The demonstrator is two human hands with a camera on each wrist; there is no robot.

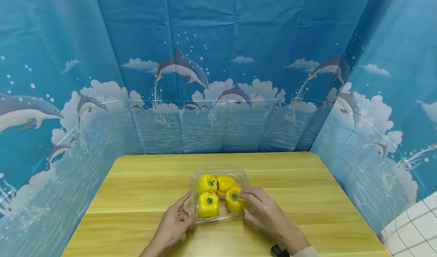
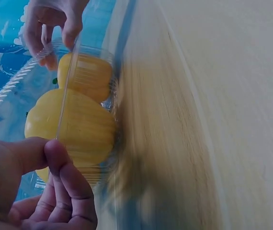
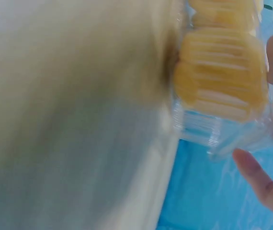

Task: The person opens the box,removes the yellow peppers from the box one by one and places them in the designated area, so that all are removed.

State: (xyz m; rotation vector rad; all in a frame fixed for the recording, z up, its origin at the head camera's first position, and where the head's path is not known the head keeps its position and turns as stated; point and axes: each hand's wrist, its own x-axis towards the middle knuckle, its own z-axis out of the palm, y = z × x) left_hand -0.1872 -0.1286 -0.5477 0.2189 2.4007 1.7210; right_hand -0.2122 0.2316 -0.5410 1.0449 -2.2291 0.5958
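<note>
A clear plastic container (image 1: 222,217) rests on the table with several yellow bell peppers inside. Two peppers stand at its left, the back one (image 1: 206,183) and the front one (image 1: 208,205), green stems showing. Another pepper (image 1: 226,184) lies at the back right. My left hand (image 1: 175,221) pinches the container's near left rim between thumb and forefinger, also plain in the left wrist view. Over the front right pepper (image 1: 234,202) my right hand (image 1: 268,215) reaches, fingertips beside its stem. Right-hand fingers (image 3: 256,177) appear spread around the container's corner, without a visible grip.
The wooden table (image 1: 146,185) extends around the container on every side. A blue dolphin-print curtain (image 1: 218,131) hangs behind it and along both sides. A small black object (image 1: 279,251) shows at the right wrist. White tile (image 1: 413,230) appears at the lower right.
</note>
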